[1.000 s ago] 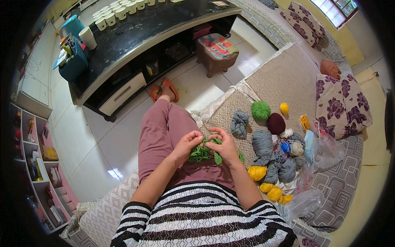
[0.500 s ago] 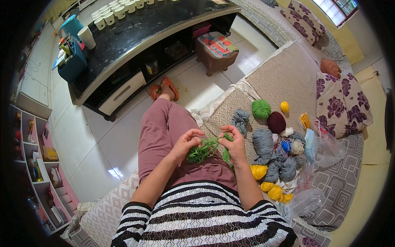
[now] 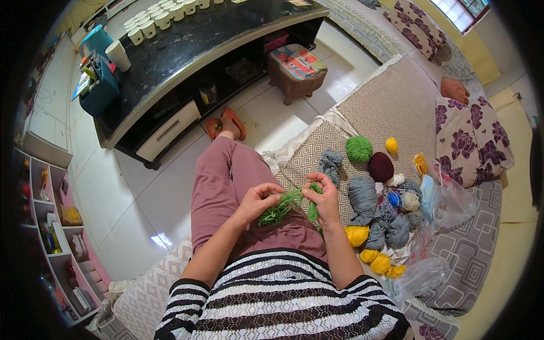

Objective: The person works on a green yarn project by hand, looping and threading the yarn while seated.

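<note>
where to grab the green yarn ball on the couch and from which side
Probably grip the green yarn ball around its widest part, from above: it is round, its top uncovered. The maroon ball crowds its lower right in the picture, so avoid that side.

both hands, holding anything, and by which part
Green yarn: left hand pinches the tangle's upper left, right hand its right end; exact strands unclear.

green yarn (image 3: 275,213) | tangled, loose strands | held, bunched over the lap (image 3: 277,237)
</note>
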A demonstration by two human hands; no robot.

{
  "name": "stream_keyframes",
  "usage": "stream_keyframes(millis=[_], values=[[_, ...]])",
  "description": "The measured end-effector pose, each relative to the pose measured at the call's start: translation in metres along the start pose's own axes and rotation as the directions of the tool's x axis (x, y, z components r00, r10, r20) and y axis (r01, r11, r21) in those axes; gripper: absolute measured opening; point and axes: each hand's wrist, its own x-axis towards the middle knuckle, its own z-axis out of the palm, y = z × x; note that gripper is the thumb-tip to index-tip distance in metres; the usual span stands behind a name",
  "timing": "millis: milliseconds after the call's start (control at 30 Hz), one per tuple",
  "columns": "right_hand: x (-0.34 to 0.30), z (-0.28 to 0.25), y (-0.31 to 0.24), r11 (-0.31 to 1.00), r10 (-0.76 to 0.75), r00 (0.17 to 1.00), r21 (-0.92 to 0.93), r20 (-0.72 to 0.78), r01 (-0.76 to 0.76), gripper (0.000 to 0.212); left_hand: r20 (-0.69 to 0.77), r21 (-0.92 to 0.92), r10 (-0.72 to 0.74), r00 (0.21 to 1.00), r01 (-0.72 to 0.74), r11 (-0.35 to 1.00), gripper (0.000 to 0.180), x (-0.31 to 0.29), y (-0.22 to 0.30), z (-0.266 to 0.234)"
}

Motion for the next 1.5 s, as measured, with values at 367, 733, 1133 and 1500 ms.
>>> stream_keyframes(millis=[367, 733, 1133, 1500], values=[[-0.001, -0.002, -0.001, 0.997, 0.038, 0.999, 0.064, 0.006, -0.038, 0.029, 0.044, 0.073, 0.018, 0.999, -0.022, 0.997, 0.015, 0.0, -0.003, -0.003], [0.0, -0.004, 0.0, 0.998, 0.049, 0.999, 0.051, -0.014, -0.049, 0.03, 0.026, 0.003, -0.018, 1.0, 0.018, 1.0, 0.013, -0.001, -0.001, -0.001], [0.003, -0.007, 0.007, 0.992, 0.082, 0.996, 0.1, -0.028, -0.079, 0.03, 0.092, 0.004, 0.052, 0.994, -0.052, 0.999, 0.01, -0.002, -0.004, 0.0], [-0.001, -0.005, 0.0, 0.993, 0.09, 0.996, 0.08, -0.001, -0.089, 0.029, -0.027, 0.029, 0.054, 0.998, -0.053, 0.998, 0.008, 0.002, -0.01, -0.001]])
